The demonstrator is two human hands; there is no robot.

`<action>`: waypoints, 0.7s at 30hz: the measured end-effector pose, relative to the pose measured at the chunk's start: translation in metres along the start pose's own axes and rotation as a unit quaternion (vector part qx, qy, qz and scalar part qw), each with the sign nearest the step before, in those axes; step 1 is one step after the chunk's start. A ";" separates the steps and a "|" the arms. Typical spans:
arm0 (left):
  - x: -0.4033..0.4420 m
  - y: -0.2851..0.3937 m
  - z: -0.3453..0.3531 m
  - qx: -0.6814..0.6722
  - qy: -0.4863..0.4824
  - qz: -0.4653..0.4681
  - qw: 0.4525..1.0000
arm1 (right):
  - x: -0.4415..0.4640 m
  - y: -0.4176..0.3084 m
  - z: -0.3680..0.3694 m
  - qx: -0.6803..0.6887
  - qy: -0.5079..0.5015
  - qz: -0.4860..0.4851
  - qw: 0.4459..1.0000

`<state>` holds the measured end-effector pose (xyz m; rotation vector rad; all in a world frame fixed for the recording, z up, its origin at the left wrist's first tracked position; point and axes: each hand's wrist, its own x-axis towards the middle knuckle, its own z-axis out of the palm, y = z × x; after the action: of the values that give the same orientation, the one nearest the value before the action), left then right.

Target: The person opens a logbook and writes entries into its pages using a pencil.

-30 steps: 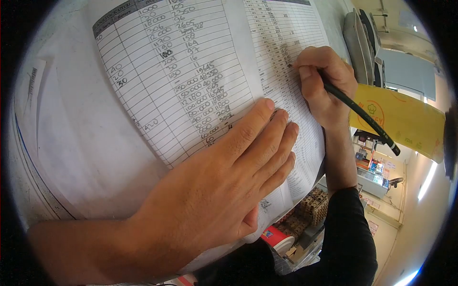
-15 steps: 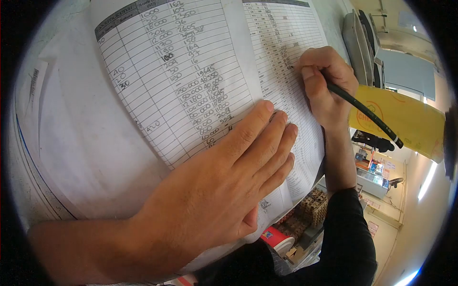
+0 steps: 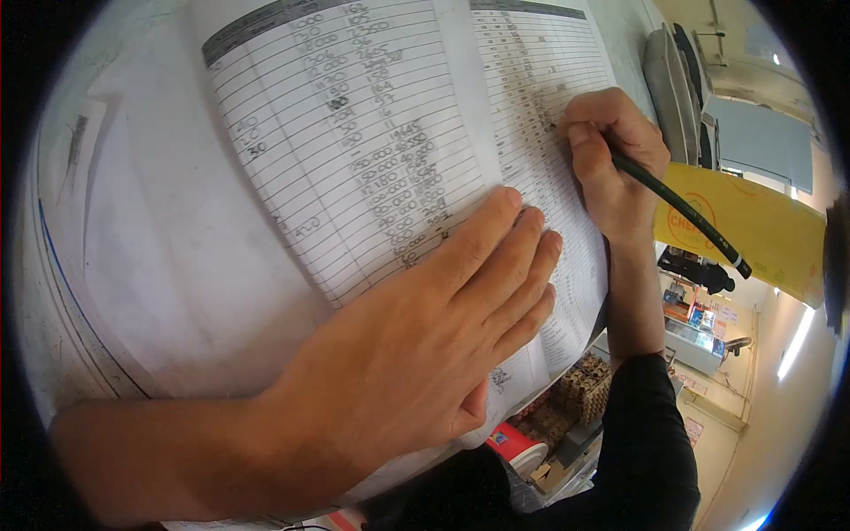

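Note:
My left hand [image 3: 434, 327] lies flat with its fingers stretched out, pressing on printed, ruled sheets. Under its fingertips is the strip between two tables. The nearer sheet [image 3: 274, 159] carries columns of handwritten figures, blurred at this moment. Smaller entries fill the farther sheet [image 3: 522, 80]. Gripped in my right hand [image 3: 620, 164] is a dark pencil [image 3: 682, 208], slanting back with its blunt end in the air. Its point is at the figures column of the farther sheet, mostly hidden by the fingers; contact cannot be made out.
A yellow printed panel [image 3: 744, 230] stands beyond my right wrist. Below the paper's edge are stacked egg trays [image 3: 584, 389] and a red and white container [image 3: 522, 450]. A grey, flat-sided object [image 3: 670, 93] is past the farther sheet. More white paper [image 3: 168, 230] lies at the left.
The sheets and my hands appear slightly farther right in view, with the writing more blurred. My right hand keeps its grip on the pencil; my left stays flat on the paper.

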<state>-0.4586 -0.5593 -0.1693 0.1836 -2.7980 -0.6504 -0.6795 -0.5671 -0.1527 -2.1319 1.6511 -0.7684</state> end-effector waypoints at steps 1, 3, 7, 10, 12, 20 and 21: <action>0.001 0.000 0.000 0.006 -0.004 0.003 1.000 | 0.000 -0.001 0.000 -0.004 -0.009 0.007 1.000; 0.000 -0.001 -0.001 0.015 -0.012 0.002 1.000 | 0.000 -0.001 0.002 0.000 -0.001 0.003 1.000; -0.001 -0.001 0.000 0.044 0.000 0.017 0.999 | -0.002 0.012 -0.001 0.053 0.021 -0.036 0.998; -0.001 -0.001 0.000 0.034 0.000 0.015 0.999 | -0.005 0.016 -0.001 0.279 0.119 0.057 0.951; -0.001 -0.002 0.000 0.034 0.001 0.015 0.999 | 0.000 0.017 -0.001 0.273 0.113 0.052 0.954; 0.000 0.000 0.000 0.008 -0.003 0.014 1.000 | -0.013 0.012 -0.007 0.247 0.024 -0.017 0.969; 0.001 0.000 0.000 0.004 -0.005 0.014 1.000 | -0.015 0.011 -0.008 0.230 0.025 0.001 0.973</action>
<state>-0.4597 -0.5594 -0.1688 0.1414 -2.8081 -0.6367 -0.6959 -0.5551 -0.1561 -1.7954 1.3332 -1.0889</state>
